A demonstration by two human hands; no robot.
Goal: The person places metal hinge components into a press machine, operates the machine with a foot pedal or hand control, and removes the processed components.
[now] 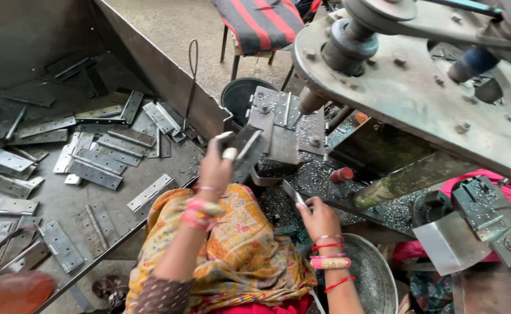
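View from above a person seated at a drilling machine in a metal workshop. The left hand (216,168) is raised and closed around a dark steel hinge (245,152), thumb on top, holding it tilted at the edge of the machine's work plate (279,131). The right hand (319,218), wrists ringed with red and pink bangles, is curled around a thin flat metal strip (295,196) that points up toward the plate; how tightly it grips cannot be told. The drill spindle (312,100) hangs just above the plate, with metal shavings (308,174) scattered around it. To the left, a large steel tray (151,55) holds many loose hinges (95,166), well apart from the hands. A patterned yellow cloth (238,250) covers the lap. Likely hazards: both bare hands work near the spindle and sharp shavings, so a slip could cut fingers, and the loose cloth or bangles could catch in turning parts.
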